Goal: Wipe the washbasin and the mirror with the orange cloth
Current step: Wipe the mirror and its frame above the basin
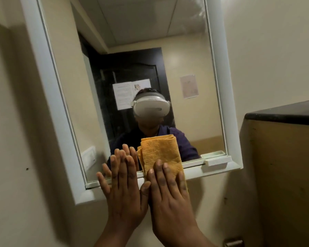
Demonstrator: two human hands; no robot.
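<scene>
A person's right hand (168,191) presses a folded orange cloth (161,154) flat against the lower edge of a white-framed rectangular wall mirror (132,50), fingers straight and spread over the cloth's lower half, nothing curled or pinched. The left hand (122,182) lies immediately to the right hand's left, thumb side touching it, palm forward and fingers straight, its fingertips on the glass and holding nothing. The cloth's long axis runs upward and slightly rightward from under the right hand, its folded top edge projecting beyond the fingertips onto the glass, its lower part crossing the white bottom frame rail (212,168) beneath the palm. The unwiped glass lies almost wholly above and beyond both hands, stretching up and away to either side, with a hazy smear visible toward the top right corner; the next stroke would seem to call for the right hand, the one already on the cloth, to carry it up the pane along that same axis. A small white ledge tray (216,161) sits on the frame rail well to the right of the right hand. A dark-topped beige partition (282,111) stands further right again. The washbasin is not in view, so its state cannot be told; judged from this, the mirror stage appears to be in hand, near its bottom edge.
</scene>
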